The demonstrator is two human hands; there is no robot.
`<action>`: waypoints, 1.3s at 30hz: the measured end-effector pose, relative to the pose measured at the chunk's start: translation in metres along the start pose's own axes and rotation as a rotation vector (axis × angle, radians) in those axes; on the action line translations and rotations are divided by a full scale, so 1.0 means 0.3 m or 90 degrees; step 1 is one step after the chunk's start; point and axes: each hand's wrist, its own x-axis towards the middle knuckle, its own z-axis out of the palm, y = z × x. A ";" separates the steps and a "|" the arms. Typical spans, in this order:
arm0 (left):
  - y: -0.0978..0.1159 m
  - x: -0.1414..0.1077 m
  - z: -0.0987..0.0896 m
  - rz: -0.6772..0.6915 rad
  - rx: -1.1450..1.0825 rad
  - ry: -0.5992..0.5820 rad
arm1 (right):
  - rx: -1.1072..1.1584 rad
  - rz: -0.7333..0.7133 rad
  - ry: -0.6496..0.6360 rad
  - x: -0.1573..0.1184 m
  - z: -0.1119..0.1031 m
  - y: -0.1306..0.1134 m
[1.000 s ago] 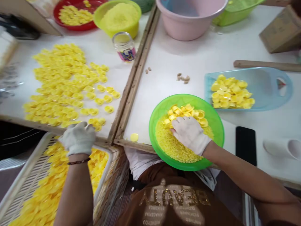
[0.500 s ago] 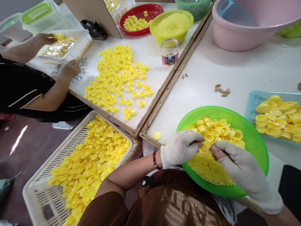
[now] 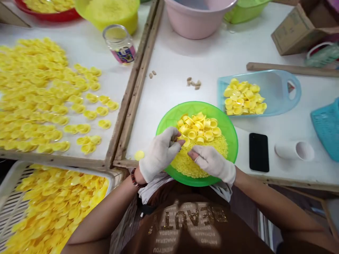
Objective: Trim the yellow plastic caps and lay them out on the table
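A green bowl [image 3: 231,123] in front of me holds small yellow plastic cups [image 3: 198,127] heaped over yellow pellets [image 3: 196,167]. My left hand [image 3: 164,150], in a white glove with bare fingertips, is over the bowl's left side. Its thumb and finger are closed at the edge of one yellow cup [image 3: 186,141]. My right hand [image 3: 212,160], gloved the same way, hovers above the pellets with its fingers pinched together; whatever they hold is too small to make out. A short gap separates the two hands.
On the right lie a blue scoop [image 3: 280,93] of yellow cups, a black phone [image 3: 259,152] and a white tube [image 3: 288,150]. Assembled yellow pieces [image 3: 34,98] cover the left table beside a clear jar [image 3: 120,46]. A white crate [image 3: 111,180] stands below.
My view has swung right, bringing the phone and tube into sight and leaving the co-worker out. My hands have parted slightly; before, both were at one yellow cup.
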 end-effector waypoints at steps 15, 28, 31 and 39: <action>0.063 0.006 0.094 -0.072 -0.161 -0.179 | 0.724 -0.026 0.319 0.100 -0.035 -0.095; 0.019 -0.009 0.045 0.040 -0.037 0.028 | 0.074 -0.068 0.202 -0.045 -0.069 0.000; 0.038 -0.008 0.055 0.052 -0.040 -0.001 | 0.085 -0.036 0.197 -0.023 -0.050 0.001; 0.038 -0.016 0.040 -0.038 -0.079 -0.009 | 0.047 -0.020 0.057 -0.044 -0.123 -0.010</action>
